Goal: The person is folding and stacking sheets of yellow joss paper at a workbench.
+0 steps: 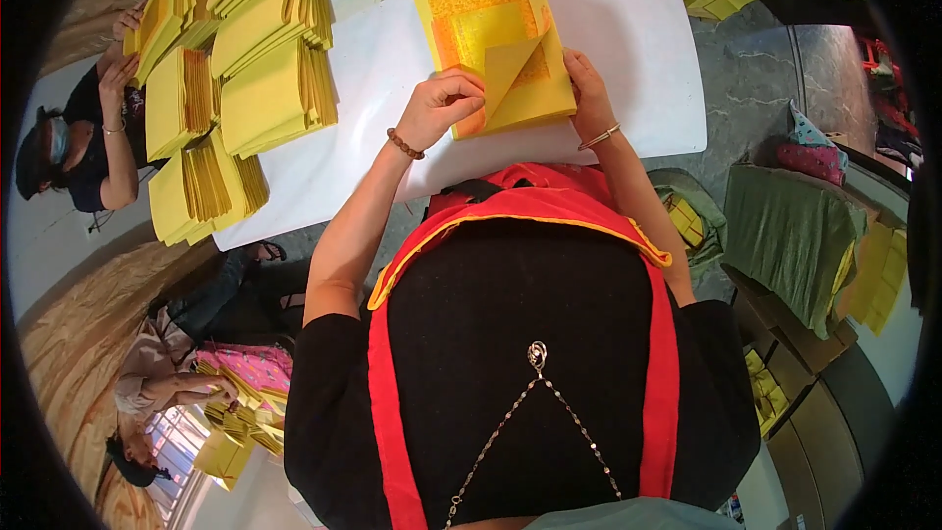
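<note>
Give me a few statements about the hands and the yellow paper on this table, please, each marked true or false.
1. The left hand pinches a folded-up corner of the top yellow sheet. True.
2. The right hand is lifted clear of the paper. False: it rests on the sheet's right edge.
3. The sheet lies on a white table. True.
4. The stacks of folded yellow paper lie to the person's right. False: they lie on the table to the left.

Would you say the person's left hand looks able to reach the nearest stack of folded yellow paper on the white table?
Probably yes: the left hand sits on the yellow sheets, and only bare white table separates it from that stack.
</note>
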`<state>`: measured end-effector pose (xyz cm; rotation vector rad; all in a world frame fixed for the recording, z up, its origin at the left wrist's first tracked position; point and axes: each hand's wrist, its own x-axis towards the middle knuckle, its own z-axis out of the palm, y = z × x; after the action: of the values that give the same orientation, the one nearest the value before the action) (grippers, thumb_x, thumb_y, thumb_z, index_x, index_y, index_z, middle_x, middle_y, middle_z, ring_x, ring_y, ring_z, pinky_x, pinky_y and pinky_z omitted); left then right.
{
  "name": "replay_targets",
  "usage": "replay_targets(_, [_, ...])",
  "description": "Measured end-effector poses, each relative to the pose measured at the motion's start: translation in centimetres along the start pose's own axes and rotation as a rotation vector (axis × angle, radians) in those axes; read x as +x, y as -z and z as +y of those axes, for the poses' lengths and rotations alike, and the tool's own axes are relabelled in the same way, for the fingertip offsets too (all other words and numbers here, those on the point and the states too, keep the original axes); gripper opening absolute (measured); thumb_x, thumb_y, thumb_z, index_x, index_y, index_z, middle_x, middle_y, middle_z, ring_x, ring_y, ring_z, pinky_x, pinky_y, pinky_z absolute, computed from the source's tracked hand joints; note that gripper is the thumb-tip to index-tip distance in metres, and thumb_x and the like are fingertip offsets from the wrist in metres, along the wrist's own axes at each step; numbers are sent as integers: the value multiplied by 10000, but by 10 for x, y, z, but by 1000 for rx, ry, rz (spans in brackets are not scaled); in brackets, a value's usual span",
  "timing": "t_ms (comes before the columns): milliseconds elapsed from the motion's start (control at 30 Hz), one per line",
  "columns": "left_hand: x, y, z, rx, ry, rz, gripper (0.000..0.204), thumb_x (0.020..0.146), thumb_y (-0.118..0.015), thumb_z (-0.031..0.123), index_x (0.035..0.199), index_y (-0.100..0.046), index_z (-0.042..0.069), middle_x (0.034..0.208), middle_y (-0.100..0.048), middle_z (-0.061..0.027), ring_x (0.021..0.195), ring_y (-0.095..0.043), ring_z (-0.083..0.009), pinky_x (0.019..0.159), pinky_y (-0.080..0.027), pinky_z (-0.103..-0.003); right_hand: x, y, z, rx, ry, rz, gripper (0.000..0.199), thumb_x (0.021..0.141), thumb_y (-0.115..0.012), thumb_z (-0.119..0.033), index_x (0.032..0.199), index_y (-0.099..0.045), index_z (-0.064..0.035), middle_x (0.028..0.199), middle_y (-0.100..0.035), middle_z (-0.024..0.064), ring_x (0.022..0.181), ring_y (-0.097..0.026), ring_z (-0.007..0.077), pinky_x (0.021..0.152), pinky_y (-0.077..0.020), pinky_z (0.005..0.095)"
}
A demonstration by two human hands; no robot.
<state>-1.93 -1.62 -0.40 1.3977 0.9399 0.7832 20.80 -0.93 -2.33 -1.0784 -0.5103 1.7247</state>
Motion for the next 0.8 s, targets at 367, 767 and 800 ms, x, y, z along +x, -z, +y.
replay_targets(367, [-3,-3,-4,-73,75,94,31,781,-528,27,779,-530,-3,852,-542,-28,732,-486,-73,640,-396,-204,1,4,2,-103,27,-45,269,873,-498,-182,1092,-483,-26,957,-564,31,838,-550,79,720,-452,209])
replay_targets(767, [4,-17,12,-16,148,202,207,870,-475,162,999,-513,4,850,-586,-95,781,-579,-140,679,-442,-244,-15,-24,-9,-202,62,-47,464,903,-394,-340,1245,-404,-27,1183,-484,80,1059,-476,155,893,-375,269])
replay_targets(800, [7,-12,10,71,162,171,342,903,-421,265,1139,-429,19,859,-578,-105,763,-593,-151,694,-454,-250,-20,-33,-12,-189,111,-67,494,895,-442,-321,1227,-390,41,1162,-490,110,1083,-452,151,918,-349,267])
